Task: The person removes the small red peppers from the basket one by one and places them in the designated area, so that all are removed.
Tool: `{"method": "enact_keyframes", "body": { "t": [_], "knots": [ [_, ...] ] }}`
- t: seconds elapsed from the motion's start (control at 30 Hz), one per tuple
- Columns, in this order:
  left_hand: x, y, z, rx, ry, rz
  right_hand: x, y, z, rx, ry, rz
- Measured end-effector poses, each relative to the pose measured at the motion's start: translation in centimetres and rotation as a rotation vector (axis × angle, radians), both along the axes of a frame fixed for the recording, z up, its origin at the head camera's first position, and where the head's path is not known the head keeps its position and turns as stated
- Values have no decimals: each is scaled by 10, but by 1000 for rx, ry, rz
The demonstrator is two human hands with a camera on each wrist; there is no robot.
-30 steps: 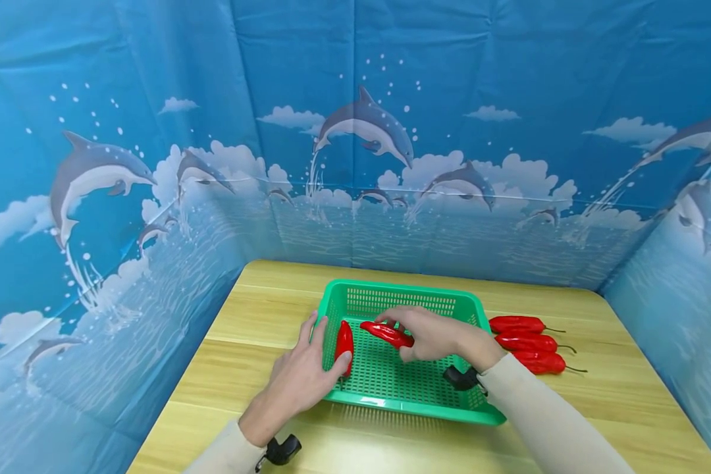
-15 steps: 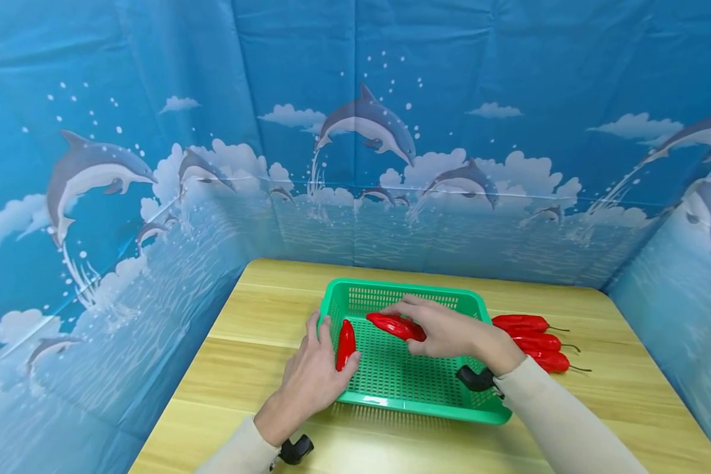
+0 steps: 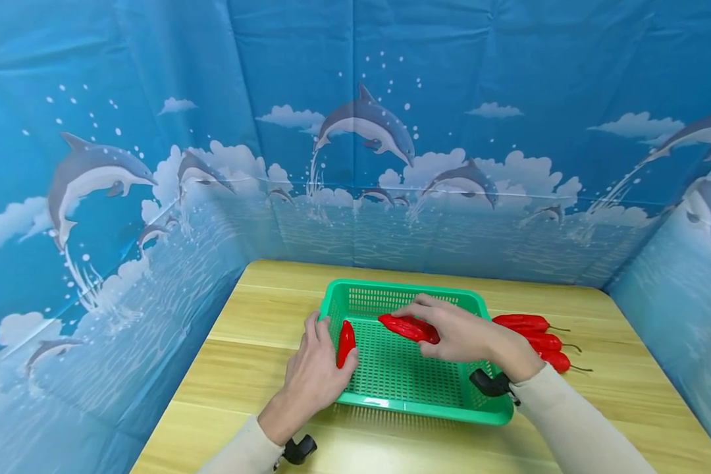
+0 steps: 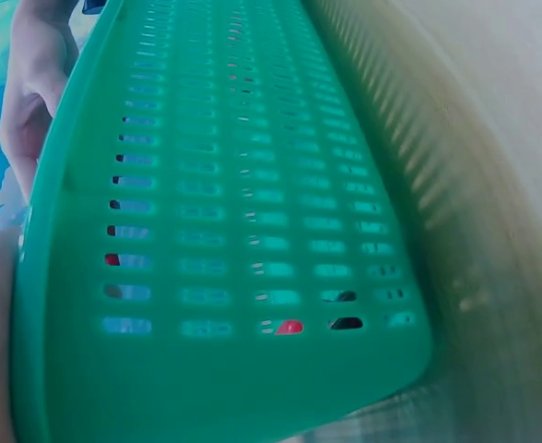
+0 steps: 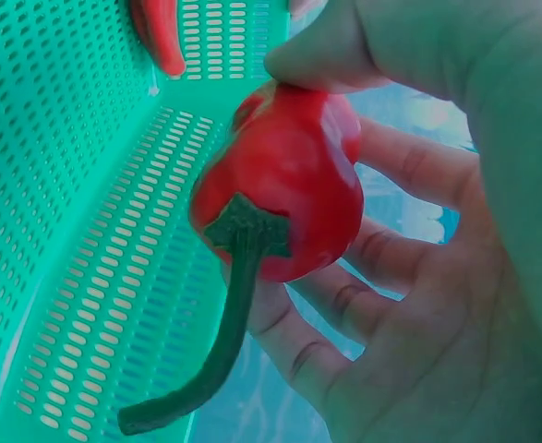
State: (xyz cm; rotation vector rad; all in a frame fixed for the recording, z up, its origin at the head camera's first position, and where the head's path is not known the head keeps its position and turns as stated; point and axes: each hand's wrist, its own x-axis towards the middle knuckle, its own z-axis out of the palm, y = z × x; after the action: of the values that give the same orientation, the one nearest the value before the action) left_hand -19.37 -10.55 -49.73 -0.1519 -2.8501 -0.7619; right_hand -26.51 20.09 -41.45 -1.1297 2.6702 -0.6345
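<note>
My right hand (image 3: pixel 459 329) holds a red chili pepper (image 3: pixel 409 327) above the right middle of a green perforated plastic basket (image 3: pixel 415 413). In the right wrist view the thumb and fingertips pinch the pepper (image 5: pixel 284 180), its curved green stem (image 5: pixel 224 351) hanging toward the camera. Another red pepper (image 3: pixel 346 342) lies inside along the basket's left side. My left hand (image 3: pixel 316 375) rests at the left rim, its fingers fairly straight and its thumb reaching inward over that pepper's lower end. Whether the thumb touches the pepper I cannot tell.
Three red peppers (image 3: pixel 521 322) with stems pointing right lie on the wooden table (image 3: pixel 616 395), right of the basket and partly hidden by my right arm. A blue dolphin-print curtain (image 3: pixel 355 230) stands behind the table and along both sides.
My right hand has moved rightward with the pepper over the basket. My left hand has shifted slightly right along with a small shift of the view. The pepper inside the basket stays put.
</note>
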Motion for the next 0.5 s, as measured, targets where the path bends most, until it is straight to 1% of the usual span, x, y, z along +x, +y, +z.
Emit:
{"method": "enact_keyframes", "body": {
  "t": [0.2,0.4,0.5],
  "knots": [
    [0,-1,-3,52,-16,4,2,10,2,2,17,-15],
    [0,-2,-4,37,-58,7,5,17,3,16,23,-34],
    [0,-2,-4,33,-80,12,8,20,6,21,10,-41]
  ]
}}
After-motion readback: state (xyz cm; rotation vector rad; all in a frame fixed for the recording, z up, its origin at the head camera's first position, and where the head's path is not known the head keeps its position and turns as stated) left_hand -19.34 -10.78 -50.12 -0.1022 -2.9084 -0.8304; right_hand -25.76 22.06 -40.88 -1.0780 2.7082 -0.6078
